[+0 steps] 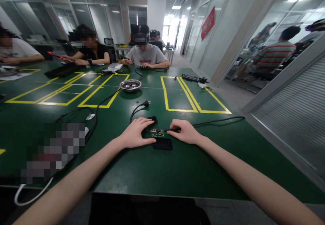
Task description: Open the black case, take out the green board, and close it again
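A small green circuit board (157, 133) with ring-shaped coils lies on the table between my hands. My left hand (135, 133) is at its left, thumb and fingers spread apart. Its fingertips are at a black casing half (153, 119) on the far side, and its thumb tip is by the nearer black casing half (163, 144). With closed fingers, my right hand (185, 132) holds a black cable (174, 129) where it meets the board's right side. Part of that grip is hidden. The cable (218, 120) runs on to the right.
Beyond my left hand lies a black power plug (146, 104) on a cord. A metal bowl (130, 85) with small parts stands farther back. At left is a blurred-out object (54, 152) with cables. Yellow tape (181, 110) marks the green table (177, 174); several people sit opposite.
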`<state>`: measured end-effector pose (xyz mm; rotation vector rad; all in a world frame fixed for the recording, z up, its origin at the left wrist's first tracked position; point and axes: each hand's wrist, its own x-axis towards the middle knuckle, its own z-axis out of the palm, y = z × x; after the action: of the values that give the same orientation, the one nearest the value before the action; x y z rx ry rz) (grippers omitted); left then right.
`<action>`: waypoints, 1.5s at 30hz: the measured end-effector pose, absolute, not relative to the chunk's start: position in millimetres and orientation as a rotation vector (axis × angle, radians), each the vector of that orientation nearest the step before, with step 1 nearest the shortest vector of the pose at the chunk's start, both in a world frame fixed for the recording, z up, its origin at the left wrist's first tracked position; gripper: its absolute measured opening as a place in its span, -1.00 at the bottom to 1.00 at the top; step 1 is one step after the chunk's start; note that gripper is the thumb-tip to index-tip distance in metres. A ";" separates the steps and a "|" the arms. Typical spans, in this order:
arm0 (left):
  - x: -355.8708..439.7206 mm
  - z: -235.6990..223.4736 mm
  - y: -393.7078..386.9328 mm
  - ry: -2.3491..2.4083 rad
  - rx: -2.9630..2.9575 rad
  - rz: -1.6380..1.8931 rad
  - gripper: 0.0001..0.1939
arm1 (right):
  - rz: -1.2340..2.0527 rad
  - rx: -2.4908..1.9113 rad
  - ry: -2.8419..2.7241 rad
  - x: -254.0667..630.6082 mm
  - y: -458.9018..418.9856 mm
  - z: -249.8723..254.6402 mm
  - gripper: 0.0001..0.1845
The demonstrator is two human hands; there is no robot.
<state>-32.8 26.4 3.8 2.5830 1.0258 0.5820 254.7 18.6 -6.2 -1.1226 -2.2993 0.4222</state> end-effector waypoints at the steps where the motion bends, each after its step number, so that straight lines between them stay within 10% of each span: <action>1: -32.6 3.3 26.2 0.981 2.575 0.610 -0.27 | 0.379 -1.149 -2.307 251.6 18.0 -6.9 -0.77; 45: -39.9 0.7 40.5 0.736 2.532 0.745 -0.53 | 0.222 -1.143 -2.447 238.7 6.7 -7.2 -0.54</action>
<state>-39.9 40.5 0.7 2.5322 0.7365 0.7452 238.7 6.7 -7.2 -1.1426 -2.4467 0.2219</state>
